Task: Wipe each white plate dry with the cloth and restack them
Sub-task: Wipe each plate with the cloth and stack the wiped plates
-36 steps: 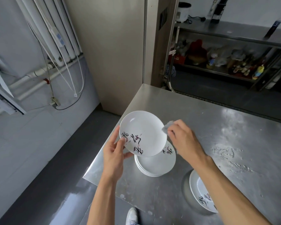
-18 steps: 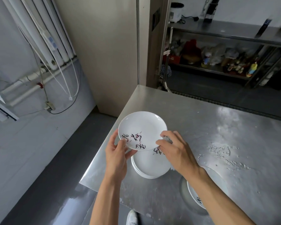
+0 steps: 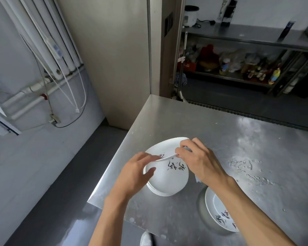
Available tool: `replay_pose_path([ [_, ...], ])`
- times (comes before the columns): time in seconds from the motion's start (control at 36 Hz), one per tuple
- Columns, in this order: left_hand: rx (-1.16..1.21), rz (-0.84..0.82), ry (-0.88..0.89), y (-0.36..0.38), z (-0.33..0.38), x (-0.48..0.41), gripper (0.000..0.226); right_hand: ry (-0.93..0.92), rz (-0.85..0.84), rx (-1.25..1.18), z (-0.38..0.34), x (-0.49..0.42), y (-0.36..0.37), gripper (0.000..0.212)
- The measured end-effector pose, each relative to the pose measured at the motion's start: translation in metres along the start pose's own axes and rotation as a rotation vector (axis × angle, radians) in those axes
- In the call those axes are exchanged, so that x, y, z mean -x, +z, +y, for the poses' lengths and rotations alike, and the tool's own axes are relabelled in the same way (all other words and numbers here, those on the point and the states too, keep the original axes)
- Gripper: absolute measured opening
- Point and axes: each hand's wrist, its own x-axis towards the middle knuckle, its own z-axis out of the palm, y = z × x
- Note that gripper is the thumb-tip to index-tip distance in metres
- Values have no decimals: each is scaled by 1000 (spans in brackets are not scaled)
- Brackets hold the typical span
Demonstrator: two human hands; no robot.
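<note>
Both hands are tipping the plate (image 3: 164, 146), which was facing the camera a second ago, flatter just above the stack (image 3: 167, 183). The left hand (image 3: 137, 173) is pinching its near rim, and the right hand (image 3: 201, 162) is clamping the cloth (image 3: 187, 148) against it, fingers curled. They are probably turning it to dry the back.

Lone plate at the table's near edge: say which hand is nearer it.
Right. The right hand sits up-left of the lone plate; the left hand lies farther left, across the stack.

Open tabletop (image 3: 238, 139) beyond plate stack (image 3: 167, 183)
</note>
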Motion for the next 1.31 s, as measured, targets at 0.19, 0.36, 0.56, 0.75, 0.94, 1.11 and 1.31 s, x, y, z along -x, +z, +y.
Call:
replay_pose_path([
  [0.19, -15, 87, 66, 2, -1, -4, 28, -18, -2, -67, 0, -14, -15, 16],
  [0.36, 489, 73, -160, 18, 5, 13, 15, 246, 147, -409, -5, -25, -19, 19],
  [0.56, 1119, 131, -381, 21, 31, 21, 34, 463, 132, -614, -24, -21, 0, 13],
  [0.75, 1286, 223, -458, 23, 38, 20, 37, 342, 5, -534, -34, -16, 6, 34],
  [0.94, 1337, 271, -496, 22, 38, 26, 37, 399, 2, -351, -40, -11, 6, 38],
  [1.11, 1317, 271, -510, 23, 37, 30, 34, 362, 46, -286, -51, -10, 4, 33],
  [1.31, 1288, 255, -487, 22, 41, 32, 48, 451, 136, -320, -51, -24, -9, 40],
])
